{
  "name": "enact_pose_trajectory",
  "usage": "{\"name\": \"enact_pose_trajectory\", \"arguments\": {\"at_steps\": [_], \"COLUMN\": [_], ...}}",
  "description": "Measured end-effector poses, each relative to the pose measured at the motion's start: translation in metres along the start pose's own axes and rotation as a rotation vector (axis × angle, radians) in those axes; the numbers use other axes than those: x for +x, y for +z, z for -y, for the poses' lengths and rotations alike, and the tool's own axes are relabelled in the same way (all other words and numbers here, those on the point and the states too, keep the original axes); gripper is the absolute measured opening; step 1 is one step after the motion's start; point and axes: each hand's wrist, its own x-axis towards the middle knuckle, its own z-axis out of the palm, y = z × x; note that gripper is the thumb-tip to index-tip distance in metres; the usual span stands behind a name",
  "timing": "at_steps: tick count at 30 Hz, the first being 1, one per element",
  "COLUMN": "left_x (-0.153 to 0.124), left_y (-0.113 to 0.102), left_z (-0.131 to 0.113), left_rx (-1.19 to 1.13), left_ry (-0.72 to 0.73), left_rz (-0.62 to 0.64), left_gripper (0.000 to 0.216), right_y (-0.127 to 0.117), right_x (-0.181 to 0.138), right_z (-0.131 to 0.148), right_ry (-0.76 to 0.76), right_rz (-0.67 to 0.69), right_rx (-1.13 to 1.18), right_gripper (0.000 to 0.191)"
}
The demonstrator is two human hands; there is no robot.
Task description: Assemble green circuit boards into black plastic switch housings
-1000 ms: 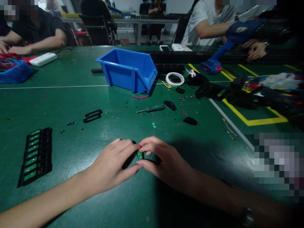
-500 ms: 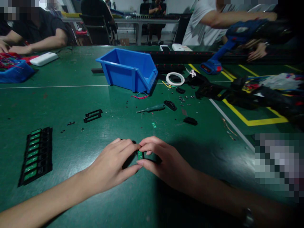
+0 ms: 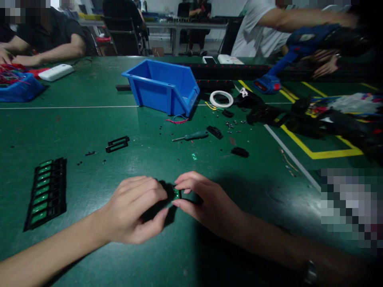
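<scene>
My right hand pinches a small green circuit board with a black edge between thumb and fingers, low over the green table. Just left of it is my left hand, its thumb and curled fingers apart with a gap between them and nothing visible in it. Beyond the hands lies another small green circuit board on the table. A black strip holding a row of several green boards lies on the left. Two black rectangular frames rest above it.
A blue bin stands at the back middle. Before it are a screwdriver, black parts, loose screws and a white ring. A blue power drill stands at the right, near a person's hand.
My left hand has drawn back to the left, off the small circuit board, its thumb parting from the board. My right hand stays in place holding the board.
</scene>
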Motion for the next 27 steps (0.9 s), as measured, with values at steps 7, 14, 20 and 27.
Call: {"name": "enact_pose_trajectory", "arguments": {"at_steps": [7,14,20,27], "left_x": [-0.004,0.0,0.001,0.003], "left_y": [-0.007,-0.004,-0.004,0.0], "left_z": [0.016,0.017,0.019,0.021], "left_rx": [0.088,0.103,0.113,0.057], "left_ry": [0.336,0.293,0.265,0.256], "left_rz": [0.138,0.208,0.239,0.22], "left_gripper": [0.042,0.049,0.045,0.037], "right_y": [0.0,0.0,0.0,0.0], "right_x": [0.0,0.0,0.0,0.0], "right_z": [0.0,0.0,-0.001,-0.001], "right_ry": [0.0,0.006,0.012,-0.007], "right_rz": [0.009,0.021,0.016,0.015], "right_rx": [-0.007,-0.013,-0.012,-0.029], "right_gripper": [0.027,0.026,0.027,0.026]}}
